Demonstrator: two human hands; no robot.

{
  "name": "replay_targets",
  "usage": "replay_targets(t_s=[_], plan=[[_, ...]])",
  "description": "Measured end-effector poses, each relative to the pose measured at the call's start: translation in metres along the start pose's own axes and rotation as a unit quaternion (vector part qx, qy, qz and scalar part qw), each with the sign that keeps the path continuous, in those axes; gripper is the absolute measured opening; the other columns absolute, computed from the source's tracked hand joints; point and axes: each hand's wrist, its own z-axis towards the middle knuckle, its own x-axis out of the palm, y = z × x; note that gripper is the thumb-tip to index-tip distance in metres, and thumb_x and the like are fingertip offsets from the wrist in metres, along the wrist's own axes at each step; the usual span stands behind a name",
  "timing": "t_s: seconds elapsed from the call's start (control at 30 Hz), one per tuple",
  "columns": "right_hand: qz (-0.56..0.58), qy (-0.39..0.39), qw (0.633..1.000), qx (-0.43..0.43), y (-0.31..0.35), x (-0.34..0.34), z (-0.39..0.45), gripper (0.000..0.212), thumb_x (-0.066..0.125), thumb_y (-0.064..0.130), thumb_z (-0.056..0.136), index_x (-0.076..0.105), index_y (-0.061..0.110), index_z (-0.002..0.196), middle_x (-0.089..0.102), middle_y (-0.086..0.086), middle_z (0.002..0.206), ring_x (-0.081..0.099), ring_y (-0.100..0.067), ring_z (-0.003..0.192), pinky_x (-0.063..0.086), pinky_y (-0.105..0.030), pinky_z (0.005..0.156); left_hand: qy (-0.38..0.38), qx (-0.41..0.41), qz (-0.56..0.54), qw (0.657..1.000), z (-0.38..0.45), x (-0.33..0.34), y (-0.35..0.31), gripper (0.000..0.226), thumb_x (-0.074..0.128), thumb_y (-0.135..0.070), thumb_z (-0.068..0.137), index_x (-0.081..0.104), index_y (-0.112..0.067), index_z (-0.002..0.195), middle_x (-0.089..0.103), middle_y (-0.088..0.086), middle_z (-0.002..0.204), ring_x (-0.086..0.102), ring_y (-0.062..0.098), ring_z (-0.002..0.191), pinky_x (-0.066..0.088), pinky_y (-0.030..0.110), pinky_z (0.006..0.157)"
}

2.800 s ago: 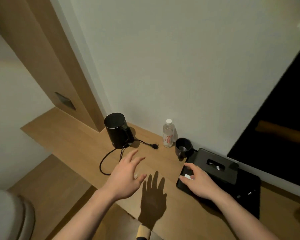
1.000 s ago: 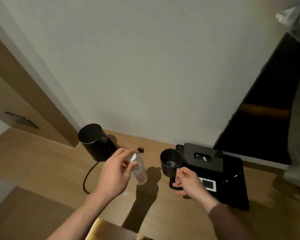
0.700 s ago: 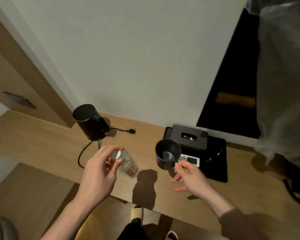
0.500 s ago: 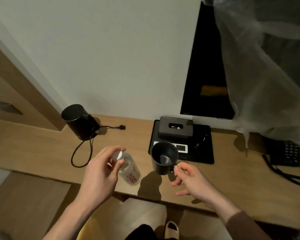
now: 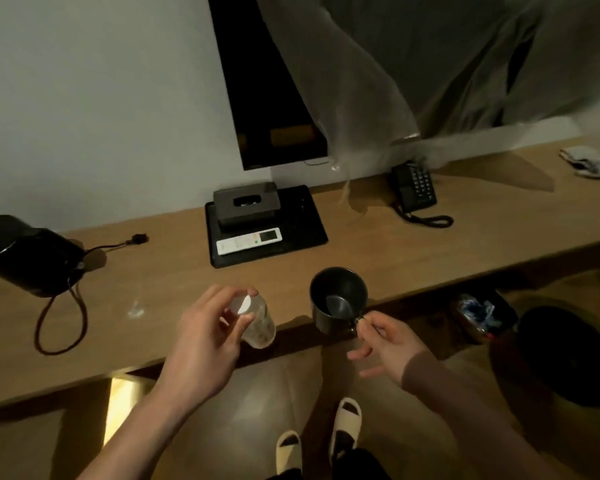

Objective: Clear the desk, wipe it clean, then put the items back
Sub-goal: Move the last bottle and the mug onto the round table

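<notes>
Wooden and pale brown, the long tabletop (image 5: 378, 244) now fills my view further to the right than it did three seconds ago: my head has swung that way and I have stepped back, so a black corded telephone (image 5: 414, 185) and some crumpled white paper (image 5: 589, 162) at the far end have come into sight. A grey translucent sheet (image 5: 413, 71) hangs over the dark wall-mounted screen (image 5: 267, 98).

What has changed for the task is that two items have left the wood. Three seconds ago the bottle and mug stood by the wall; now both hang at the front edge, over the floor. My left hand (image 5: 205, 337) is wrapped around the neck of the clear plastic water bottle with the white cap (image 5: 255, 322), which tilts away from me. My right hand (image 5: 387, 344) pinches the handle of the dark metal mug (image 5: 338, 299), the other fingers loose.

Clearing has begun, I judge, but is far from done. The black cylindrical electric kettle (image 5: 28, 256) with its looped cord (image 5: 59, 327) sits on the left as before, and the flat black rectangular tray (image 5: 309, 226) carries the dark grey tissue box (image 5: 246, 204) and the white remote control (image 5: 248, 240). A small pale smear (image 5: 136, 310) on the wood near the cord will want wiping later.
</notes>
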Motion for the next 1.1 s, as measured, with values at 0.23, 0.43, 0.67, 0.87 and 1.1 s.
replay_targets(t_s=[0.23,0.43,0.67,0.87,1.1], plan=[[0.027,-0.081,0.996,-0.012,-0.057,-0.063,-0.070,0.022,0.047,0.028,0.107,0.060,0.013,0.096,0.063,-0.010,0.088,0.075,-0.013,0.089,0.061,-0.027,0.067,0.076,0.081,0.002,0.994,-0.012,0.050,-0.063,0.034,0.067,-0.024,0.095,0.059,-0.041,0.124,0.057,-0.024,0.118,0.061,0.000,0.096,0.056,0.019,0.071],[0.031,-0.135,0.990,-0.039,-0.111,-0.138,-0.128,0.027,0.047,0.032,0.107,0.061,0.012,0.096,0.065,-0.015,0.093,0.075,-0.013,0.091,0.063,-0.032,0.073,0.114,0.137,0.006,0.984,-0.027,0.113,-0.137,0.034,0.065,-0.025,0.094,0.057,-0.041,0.123,0.053,-0.026,0.122,0.058,-0.001,0.099,0.059,0.028,0.076],[0.031,-0.192,0.980,-0.035,-0.190,-0.266,-0.209,0.022,0.047,0.030,0.107,0.062,0.016,0.098,0.066,-0.013,0.092,0.075,-0.012,0.091,0.063,-0.031,0.073,0.114,0.147,-0.033,0.982,-0.066,0.226,-0.249,0.033,0.066,-0.022,0.094,0.060,-0.039,0.122,0.056,-0.026,0.124,0.059,0.000,0.109,0.060,0.031,0.083],[0.042,-0.200,0.978,-0.037,-0.250,-0.373,-0.263,0.022,0.048,0.032,0.107,0.062,0.021,0.094,0.068,-0.015,0.097,0.075,-0.012,0.085,0.061,-0.026,0.067,0.111,0.115,-0.078,0.984,-0.108,0.316,-0.338,0.030,0.067,-0.020,0.096,0.062,-0.040,0.118,0.060,-0.023,0.119,0.061,0.000,0.108,0.061,0.034,0.080],[0.076,-0.225,0.971,-0.040,-0.291,-0.480,-0.284,0.027,0.049,0.032,0.106,0.066,0.013,0.095,0.070,-0.015,0.096,0.074,-0.012,0.075,0.058,-0.026,0.065,0.149,0.123,-0.060,0.979,-0.113,0.392,-0.423,0.035,0.069,-0.013,0.095,0.063,-0.043,0.114,0.061,-0.025,0.118,0.059,-0.003,0.111,0.059,0.029,0.084]])
